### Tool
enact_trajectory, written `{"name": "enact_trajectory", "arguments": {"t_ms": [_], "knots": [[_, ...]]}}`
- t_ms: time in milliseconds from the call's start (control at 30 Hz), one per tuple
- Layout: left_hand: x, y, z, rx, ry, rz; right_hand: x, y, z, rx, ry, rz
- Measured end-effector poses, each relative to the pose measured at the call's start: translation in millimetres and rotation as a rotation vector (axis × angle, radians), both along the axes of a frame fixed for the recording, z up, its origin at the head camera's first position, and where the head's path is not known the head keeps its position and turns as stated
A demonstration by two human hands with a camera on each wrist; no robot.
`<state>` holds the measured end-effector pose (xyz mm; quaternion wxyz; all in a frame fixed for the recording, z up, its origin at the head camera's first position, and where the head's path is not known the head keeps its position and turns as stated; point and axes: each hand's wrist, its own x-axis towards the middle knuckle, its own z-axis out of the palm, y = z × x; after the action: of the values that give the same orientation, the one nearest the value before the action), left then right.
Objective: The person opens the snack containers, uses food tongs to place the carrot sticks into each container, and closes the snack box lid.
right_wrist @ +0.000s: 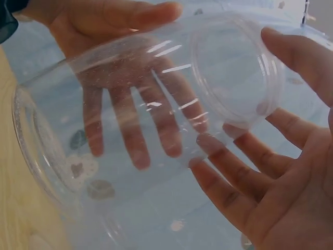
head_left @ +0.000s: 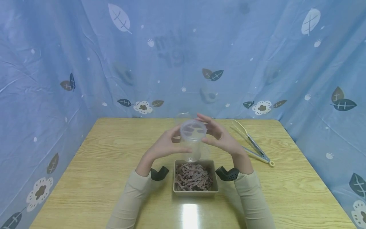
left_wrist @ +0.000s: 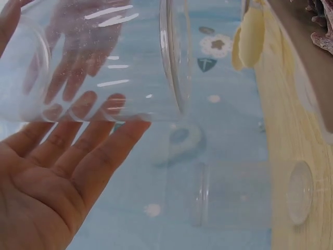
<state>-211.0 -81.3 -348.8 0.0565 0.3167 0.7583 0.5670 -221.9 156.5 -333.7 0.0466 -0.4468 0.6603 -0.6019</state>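
Two grips: the left grip (head_left: 166,146) and the right grip (head_left: 222,136) curve round one clear jar (head_left: 195,144), parted about as wide as its body.
Left grip: thumb on the jar's near side, fingertips on its wall.
Right grip: thumb close to the jar's top rim, fingers spread round the far side.
Clear jar: roughly upright, lifted, its base over the far edge of the tray in the head view.
Tray (head_left: 195,192): beige, rectangular, on the bench (head_left: 100,178), heaped with brownish strips (head_left: 193,178).
Second jar (left_wrist: 237,195): clear, standing on the bench, far of the lifted one.
Tongs (head_left: 256,146): on the bench at right, legs spread, ring end near, tips far.
Curtain (head_left: 200,19): blue, leaf-and-flower print, along the left, right and far sides.
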Motion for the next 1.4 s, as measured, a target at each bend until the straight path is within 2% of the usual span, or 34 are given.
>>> {"name": "enact_trajectory", "arguments": {"t_ms": [100, 200, 300, 400, 467, 600, 767, 900, 1033, 1233, 1400], "knots": [[7.7, 0.2, 10.8, -0.011, -0.030, 0.038, 2.9, 1, 3.7, 0.025, 0.031, -0.041], [13.1, 1.0, 18.4, -0.011, -0.043, 0.082, 9.7, 0, 9.1, 0.062, 0.077, -0.134], [10.9, 3.2, 15.7, 0.008, -0.022, 0.134, 23.1, -7, 21.1, 0.097, 0.109, -0.285], [5.5, 6.4, 8.0, 0.023, 0.012, 0.207, 37.9, -18, 34.7, 0.116, 0.119, -0.436], [2.7, 8.7, 2.8, 0.027, 0.035, 0.259, 42.0, -24, 37.0, 0.118, 0.136, -0.513], [1.8, 13.3, -3.1, 0.028, 0.084, 0.331, 40.1, -33, 29.9, 0.110, 0.173, -0.615], [4.2, 18.3, -4.2, 0.017, 0.125, 0.361, 27.4, -39, 10.8, 0.132, 0.207, -0.717], [5.2, 20.6, -3.4, -0.002, 0.149, 0.368, 23.5, -41, 6.3, 0.139, 0.217, -0.750], [5.5, 20.8, -2.4, -0.009, 0.135, 0.360, 24.5, -40, 8.8, 0.138, 0.208, -0.751], [6.4, 17.3, 0.2, -0.002, 0.088, 0.316, 38.5, -39, 28.6, 0.120, 0.204, -0.670], [5.3, 11.6, 1.5, 0.025, 0.057, 0.236, 43.9, -36, 38.6, 0.118, 0.190, -0.581]]}}
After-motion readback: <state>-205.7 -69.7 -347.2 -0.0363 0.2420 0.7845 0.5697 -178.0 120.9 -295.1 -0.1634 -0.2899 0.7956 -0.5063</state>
